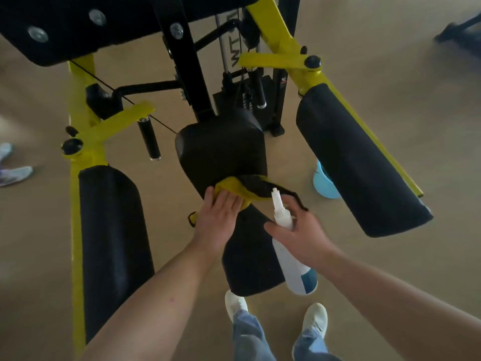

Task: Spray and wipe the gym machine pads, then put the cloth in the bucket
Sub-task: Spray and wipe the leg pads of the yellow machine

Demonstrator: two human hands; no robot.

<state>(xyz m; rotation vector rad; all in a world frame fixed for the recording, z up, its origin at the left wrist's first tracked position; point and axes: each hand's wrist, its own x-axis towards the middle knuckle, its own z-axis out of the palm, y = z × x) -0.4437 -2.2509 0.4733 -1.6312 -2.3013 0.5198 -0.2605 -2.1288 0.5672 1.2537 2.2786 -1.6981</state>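
Observation:
My left hand point(218, 214) lies flat with straight fingers on a yellow and black cloth point(250, 188), pressing it onto the black centre seat pad point(221, 149) of the gym machine. My right hand point(302, 230) grips a white spray bottle point(294, 267) with a blue label, nozzle pointing up, just right of the cloth. A lower black pad point(247, 267) sits beneath both hands. Long black pads flank the seat, the left pad point(112, 243) and the right pad point(359, 162). A light blue bucket point(324, 183) stands on the floor, partly hidden behind the right pad.
The yellow machine frame point(78, 199) runs along the left, with black handles and a weight stack point(247, 100) behind the seat. My white shoes point(315, 319) stand below the pads. Another person's shoes point(13, 173) show at the left edge. Beige floor surrounds everything.

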